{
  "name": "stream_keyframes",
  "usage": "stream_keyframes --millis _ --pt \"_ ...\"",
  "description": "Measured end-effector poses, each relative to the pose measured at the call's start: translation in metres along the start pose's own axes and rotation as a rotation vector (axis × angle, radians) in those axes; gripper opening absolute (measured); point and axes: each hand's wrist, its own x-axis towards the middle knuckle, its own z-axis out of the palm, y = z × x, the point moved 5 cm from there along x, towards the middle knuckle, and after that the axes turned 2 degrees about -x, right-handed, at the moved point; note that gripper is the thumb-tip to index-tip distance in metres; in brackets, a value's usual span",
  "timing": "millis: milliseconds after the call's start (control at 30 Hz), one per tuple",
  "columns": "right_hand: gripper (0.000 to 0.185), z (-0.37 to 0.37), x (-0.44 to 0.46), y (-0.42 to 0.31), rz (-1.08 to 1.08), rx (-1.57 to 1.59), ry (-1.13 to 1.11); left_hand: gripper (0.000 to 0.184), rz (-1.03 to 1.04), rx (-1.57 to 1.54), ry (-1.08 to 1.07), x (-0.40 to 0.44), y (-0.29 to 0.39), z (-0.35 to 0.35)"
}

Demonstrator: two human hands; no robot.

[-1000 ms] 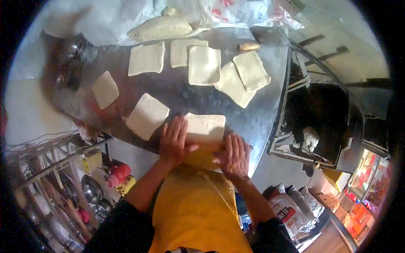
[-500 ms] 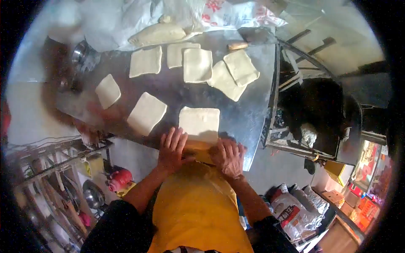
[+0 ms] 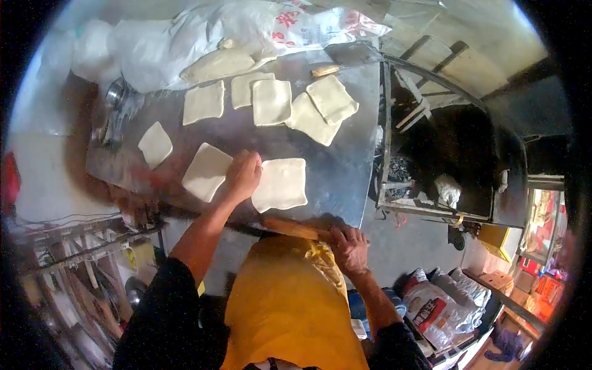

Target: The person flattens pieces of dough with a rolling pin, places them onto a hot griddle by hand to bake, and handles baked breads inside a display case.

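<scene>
A pale square dough sheet (image 3: 280,185) lies at the near edge of the metal worktop. My left hand (image 3: 245,176) is closed at its left side, between it and another dough sheet (image 3: 206,171). The fingertips are hidden, so I cannot tell whether they pinch the dough. My right hand (image 3: 351,250) grips the right end of a wooden rolling pin (image 3: 293,229), which lies crosswise at the table's near edge, in front of my yellow apron (image 3: 290,302). More dough sheets (image 3: 272,103) lie farther back, some overlapping, with a smaller piece (image 3: 155,145) at left.
White plastic bags (image 3: 179,46) line the worktop's back, beside a larger lump of dough (image 3: 216,65). A small wooden piece (image 3: 325,71) lies at back right. A metal bowl (image 3: 115,92) stands at far left. A dark metal-framed stand (image 3: 385,142) adjoins the right side. Printed sacks (image 3: 435,311) sit below right.
My left hand has left the rolling pin and moved forward to the near dough sheet's left side, closing. The pin has come back off the sheet, still in my right hand. The view has shifted slightly.
</scene>
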Motion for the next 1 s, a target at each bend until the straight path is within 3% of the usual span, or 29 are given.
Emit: stream_keyframes --millis 67,133,167,233,300,367,433,500,533,700,767,800,867,933,1000 --pt "0.037 0.01 -0.008 0.008 -0.004 -0.028 -0.023 0.023 0.066 0.016 0.015 0.001 0.011 0.0" --pt "0.038 0.007 -0.005 0.004 -0.03 -0.03 -0.058 0.02 -0.123 -0.022 0.079 -0.004 0.012 -0.002" --pt "0.038 0.012 -0.005 0.008 -0.031 -0.029 -0.05 0.02 -0.117 -0.02 0.084 -0.004 0.015 -0.003" --pt "0.051 0.031 -0.007 0.014 -0.005 0.052 -0.265 0.017 0.0 0.095 -0.014 -0.003 0.027 -0.002" --pt "0.05 0.026 -0.007 0.012 -0.01 0.058 -0.242 0.018 0.056 0.035 0.014 -0.007 0.051 -0.01" --pt "0.05 0.011 0.003 0.002 -0.019 0.065 -0.224 0.019 -0.154 -0.394 -0.14 -0.012 0.078 -0.025" --pt "0.045 -0.007 0.009 -0.007 -0.025 0.075 -0.108 0.018 -0.301 -0.778 -0.114 -0.026 0.085 -0.036" --pt "0.045 -0.004 0.004 -0.004 -0.022 0.07 -0.116 0.014 -0.413 -1.18 0.047 -0.044 0.074 -0.036" --pt "0.046 -0.003 0.003 -0.003 -0.027 0.064 -0.121 0.015 -0.489 -1.307 0.0 -0.055 0.079 -0.045" --pt "0.046 -0.014 -0.004 -0.014 -0.014 0.105 -0.126 0.017 -0.786 -1.241 -0.05 -0.129 -0.004 -0.025" --pt "0.046 -0.021 -0.002 -0.019 0.012 0.114 -0.156 0.021 -0.739 -0.885 0.02 -0.141 -0.03 -0.035" --pt "0.046 -0.025 0.0 -0.023 0.018 0.126 -0.178 0.021 -0.747 -0.887 0.017 -0.138 -0.036 -0.03" --pt "0.046 -0.031 0.018 -0.037 -0.021 0.179 -0.124 0.032 -0.296 -0.662 0.129 -0.113 -0.037 -0.039" --pt "0.05 -0.008 0.047 -0.03 -0.06 0.099 -0.2 0.043 -0.083 -0.237 0.09 -0.063 0.012 -0.044" --pt "0.062 0.019 0.109 -0.016 -0.01 0.071 -0.153 0.06 0.149 -0.042 0.063 -0.01 0.049 -0.02"
